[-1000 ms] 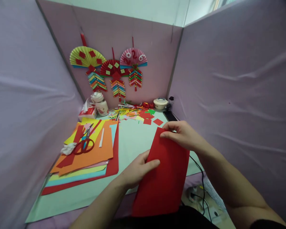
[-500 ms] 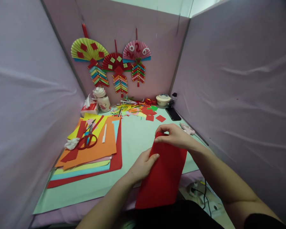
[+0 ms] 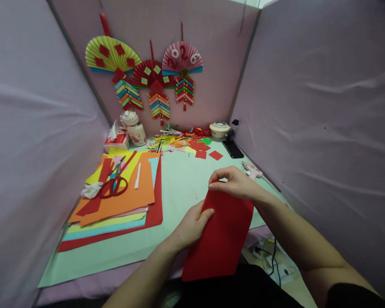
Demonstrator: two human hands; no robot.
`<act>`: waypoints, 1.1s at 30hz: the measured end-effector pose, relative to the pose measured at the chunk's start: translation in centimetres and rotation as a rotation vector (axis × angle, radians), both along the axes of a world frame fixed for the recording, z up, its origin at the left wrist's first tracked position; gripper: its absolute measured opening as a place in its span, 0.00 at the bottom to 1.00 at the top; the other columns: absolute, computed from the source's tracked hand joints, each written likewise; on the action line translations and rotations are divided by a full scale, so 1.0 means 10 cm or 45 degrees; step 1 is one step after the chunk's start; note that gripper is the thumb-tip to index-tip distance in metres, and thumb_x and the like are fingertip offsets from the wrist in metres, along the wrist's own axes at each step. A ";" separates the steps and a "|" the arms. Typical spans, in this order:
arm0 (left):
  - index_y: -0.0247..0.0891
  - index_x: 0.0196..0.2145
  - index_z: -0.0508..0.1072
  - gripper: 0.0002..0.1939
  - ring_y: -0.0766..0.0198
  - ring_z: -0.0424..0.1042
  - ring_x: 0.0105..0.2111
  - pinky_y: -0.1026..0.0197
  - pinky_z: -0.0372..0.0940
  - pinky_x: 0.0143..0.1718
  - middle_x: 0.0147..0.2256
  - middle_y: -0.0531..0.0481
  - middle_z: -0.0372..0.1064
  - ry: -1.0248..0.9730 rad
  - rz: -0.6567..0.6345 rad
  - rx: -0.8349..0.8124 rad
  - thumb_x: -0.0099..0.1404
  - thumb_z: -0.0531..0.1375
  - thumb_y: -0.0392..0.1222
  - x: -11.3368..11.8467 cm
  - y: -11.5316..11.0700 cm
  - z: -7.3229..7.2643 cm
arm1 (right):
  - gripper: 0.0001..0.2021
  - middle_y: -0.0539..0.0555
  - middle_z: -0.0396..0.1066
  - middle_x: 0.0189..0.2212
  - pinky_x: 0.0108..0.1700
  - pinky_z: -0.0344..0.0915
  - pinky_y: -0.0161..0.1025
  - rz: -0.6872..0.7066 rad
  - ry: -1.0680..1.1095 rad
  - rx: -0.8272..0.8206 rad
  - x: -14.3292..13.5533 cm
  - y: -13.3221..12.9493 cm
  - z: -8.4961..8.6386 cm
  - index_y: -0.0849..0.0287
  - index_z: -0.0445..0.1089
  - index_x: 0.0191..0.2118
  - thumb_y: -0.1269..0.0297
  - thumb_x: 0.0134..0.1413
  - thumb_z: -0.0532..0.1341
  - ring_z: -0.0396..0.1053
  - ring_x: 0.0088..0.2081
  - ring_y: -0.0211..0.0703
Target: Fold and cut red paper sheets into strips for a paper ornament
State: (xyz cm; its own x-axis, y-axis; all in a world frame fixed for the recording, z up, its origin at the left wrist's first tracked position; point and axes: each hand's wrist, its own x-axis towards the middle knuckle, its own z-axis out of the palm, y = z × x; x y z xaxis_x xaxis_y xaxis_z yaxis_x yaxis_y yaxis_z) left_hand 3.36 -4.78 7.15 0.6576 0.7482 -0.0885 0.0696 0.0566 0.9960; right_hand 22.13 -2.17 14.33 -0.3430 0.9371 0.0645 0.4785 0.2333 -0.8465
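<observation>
Left hand (image 3: 191, 224) gripped the red paper (image 3: 220, 235) by its side, and right hand (image 3: 232, 182) pinched its top corner, near the tabletop (image 3: 182, 179) edge. They had come closer together, so the corner seemed better controlled. Scissors (image 3: 118, 176) lay on coloured sheets (image 3: 144, 188); behind were paper scraps (image 3: 199, 146). Three fans (image 3: 111, 60) hung on the wall (image 3: 214, 64).

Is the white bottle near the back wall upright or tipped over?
Upright: the bottle stands on its base on the table, lid uppermost, beside the tissue box.
</observation>
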 end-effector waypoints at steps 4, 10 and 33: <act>0.37 0.50 0.70 0.18 0.54 0.71 0.43 0.56 0.65 0.43 0.44 0.46 0.74 -0.044 -0.024 -0.121 0.67 0.55 0.49 -0.01 -0.01 -0.03 | 0.09 0.50 0.72 0.27 0.36 0.63 0.36 -0.016 0.030 -0.093 0.01 0.01 -0.04 0.59 0.72 0.29 0.59 0.53 0.60 0.67 0.31 0.39; 0.36 0.47 0.70 0.21 0.58 0.73 0.34 0.56 0.65 0.40 0.37 0.46 0.75 -0.308 0.038 -0.468 0.64 0.58 0.55 0.05 -0.01 -0.07 | 0.11 0.49 0.69 0.25 0.31 0.61 0.35 0.001 0.072 -0.152 0.00 0.06 -0.13 0.59 0.71 0.28 0.56 0.52 0.61 0.64 0.28 0.37; 0.38 0.26 0.63 0.17 0.65 0.56 0.27 0.63 0.53 0.30 0.25 0.55 0.58 0.121 0.305 0.285 0.68 0.50 0.51 0.05 -0.03 -0.08 | 0.12 0.50 0.73 0.31 0.34 0.64 0.36 0.105 0.000 0.005 -0.07 -0.05 -0.14 0.58 0.64 0.37 0.67 0.45 0.64 0.69 0.31 0.38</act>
